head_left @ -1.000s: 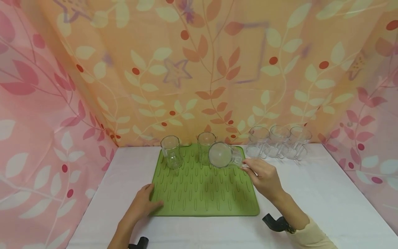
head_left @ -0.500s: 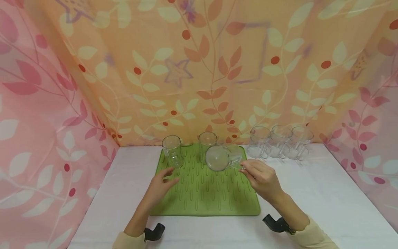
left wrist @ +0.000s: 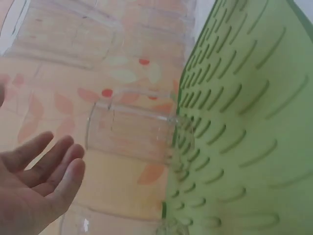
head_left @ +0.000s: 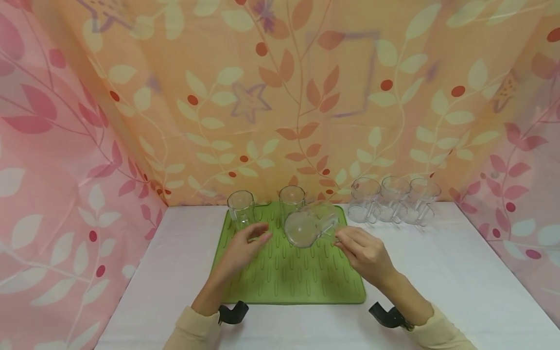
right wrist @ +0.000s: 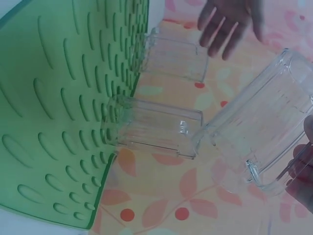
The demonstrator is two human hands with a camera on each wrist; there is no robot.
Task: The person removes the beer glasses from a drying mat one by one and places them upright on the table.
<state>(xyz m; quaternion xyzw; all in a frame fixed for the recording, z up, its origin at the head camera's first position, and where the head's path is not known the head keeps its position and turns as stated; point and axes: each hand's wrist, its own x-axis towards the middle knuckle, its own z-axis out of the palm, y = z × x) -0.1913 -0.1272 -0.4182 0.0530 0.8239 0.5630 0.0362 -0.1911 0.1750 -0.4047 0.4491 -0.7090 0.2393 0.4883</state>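
Note:
My right hand (head_left: 365,255) pinches the handle of a clear glass mug (head_left: 304,228), holding it tilted above the green drying mat (head_left: 293,287). The mug's round base faces toward me and to the left. To its left is my left hand (head_left: 245,248), fingers extended and holding nothing. Two more glass mugs stand on the mat's back part: one glass mug (head_left: 241,206) at the left, partly behind my left hand, and another glass mug (head_left: 290,197) partly behind the held one. In the right wrist view, the held mug (right wrist: 274,117) slants across the right side.
Three clear glass mugs (head_left: 365,199) stand in a row on the white table (head_left: 437,272) at the back right, handles toward the front right. Patterned cloth (head_left: 280,121) hangs behind the table and along both sides.
My left hand has left the mat's left edge and moved right and up toward the held mug. The mug has tilted further, its base swinging down and left.

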